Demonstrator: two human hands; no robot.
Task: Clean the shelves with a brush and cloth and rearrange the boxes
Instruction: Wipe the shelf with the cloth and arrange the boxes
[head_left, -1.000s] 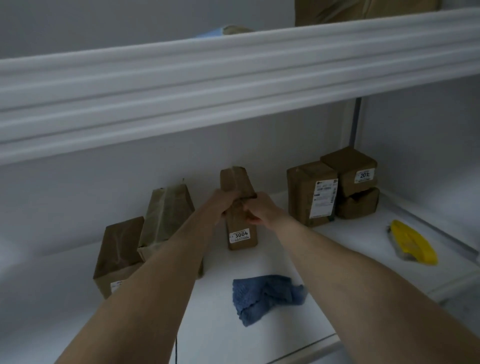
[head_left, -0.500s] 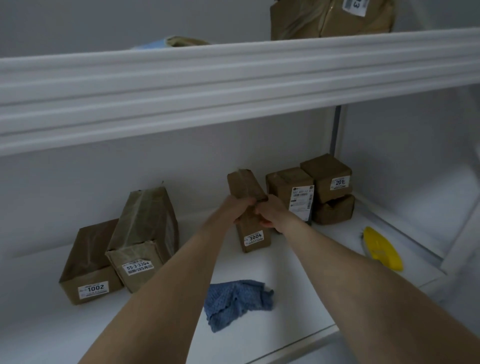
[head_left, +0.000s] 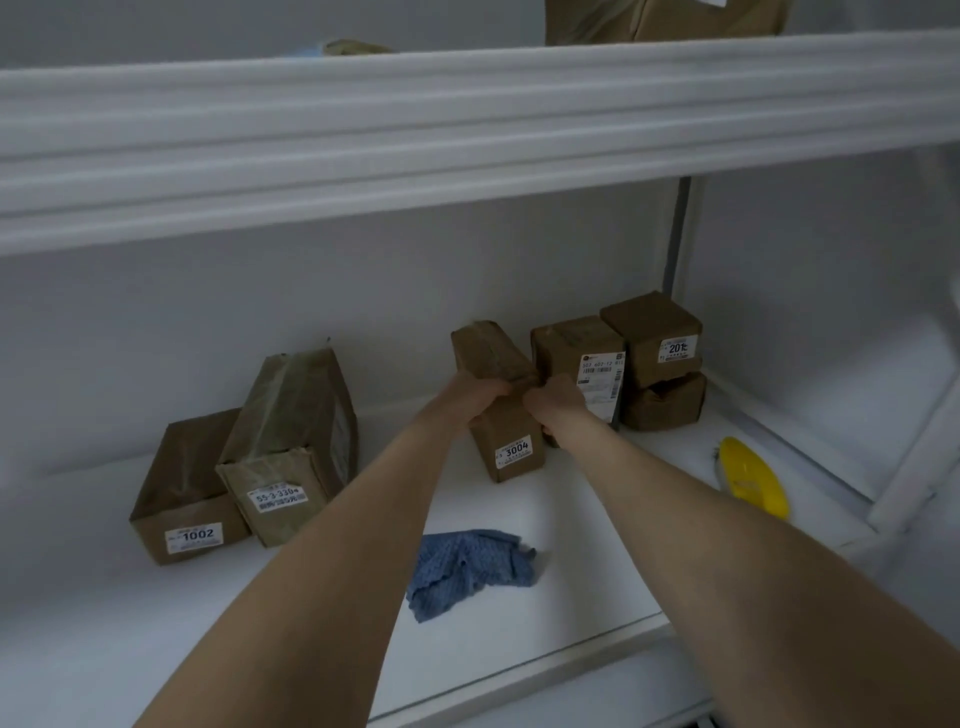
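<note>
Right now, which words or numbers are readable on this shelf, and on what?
"1002": label on leftmost brown cardboard box.
"55-3-330", final digit blurred: label on tilted tape-wrapped brown box.
"3004": label on narrow brown middle box.
"507 607-12 81", rest blurred: shipping label on neighbouring brown box.
"201", cut off: label on top stacked brown box.
Top-shelf box label: cropped, unreadable.

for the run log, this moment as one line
left hand, right hand: grip box 3004 | blue cloth: lying on shelf | yellow brush: lying at right
</note>
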